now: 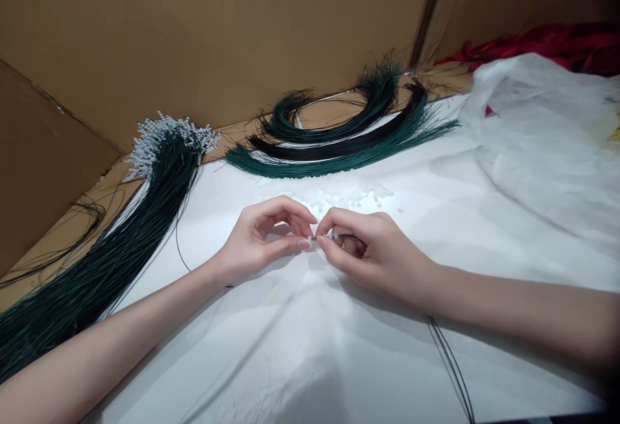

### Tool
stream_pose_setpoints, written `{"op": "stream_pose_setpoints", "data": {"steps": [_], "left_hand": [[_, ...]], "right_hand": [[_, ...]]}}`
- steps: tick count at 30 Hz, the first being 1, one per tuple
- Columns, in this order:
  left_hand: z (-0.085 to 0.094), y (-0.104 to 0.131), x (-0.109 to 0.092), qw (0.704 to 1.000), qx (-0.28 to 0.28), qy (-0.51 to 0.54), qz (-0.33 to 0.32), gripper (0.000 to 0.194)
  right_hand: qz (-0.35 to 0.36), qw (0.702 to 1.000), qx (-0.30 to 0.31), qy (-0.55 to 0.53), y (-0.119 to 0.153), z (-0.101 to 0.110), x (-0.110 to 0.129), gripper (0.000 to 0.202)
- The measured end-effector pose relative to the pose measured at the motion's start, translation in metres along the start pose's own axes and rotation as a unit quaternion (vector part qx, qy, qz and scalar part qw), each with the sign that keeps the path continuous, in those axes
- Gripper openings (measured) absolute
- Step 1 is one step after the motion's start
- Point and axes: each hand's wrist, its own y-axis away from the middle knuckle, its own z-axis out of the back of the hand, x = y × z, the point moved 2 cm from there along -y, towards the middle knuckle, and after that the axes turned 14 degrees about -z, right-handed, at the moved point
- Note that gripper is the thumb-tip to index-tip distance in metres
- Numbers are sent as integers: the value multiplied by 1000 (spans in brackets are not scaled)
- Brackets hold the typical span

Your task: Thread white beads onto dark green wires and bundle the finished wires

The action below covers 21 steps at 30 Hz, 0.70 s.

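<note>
My left hand (271, 233) pinches a small white bead (310, 238) between thumb and forefinger. Right beside it, my right hand (368, 249) is closed on dark thin wires (349, 236), with small white beads showing at its fingertips. The two hands' fingertips nearly meet over the white sheet. The wires run under my right hand and come out below the forearm toward the front edge. Just beyond the hands lies a scatter of small white beads (334, 188).
A long bundle of dark green wires (130, 236) with white-beaded tips lies at left. Curved green and black wire bundles (339, 159) lie behind the beads. A translucent plastic bag (547, 146) and red fabric (557, 46) sit at right. Cardboard walls (217, 30) rise behind.
</note>
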Motion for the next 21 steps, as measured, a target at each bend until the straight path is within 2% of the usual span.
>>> {"op": "stream_pose_setpoints", "data": {"steps": [21], "left_hand": [[0, 0, 0, 1000, 9, 6, 17, 23]], "right_hand": [[4, 1000, 2, -6, 0, 0, -3, 5]]}}
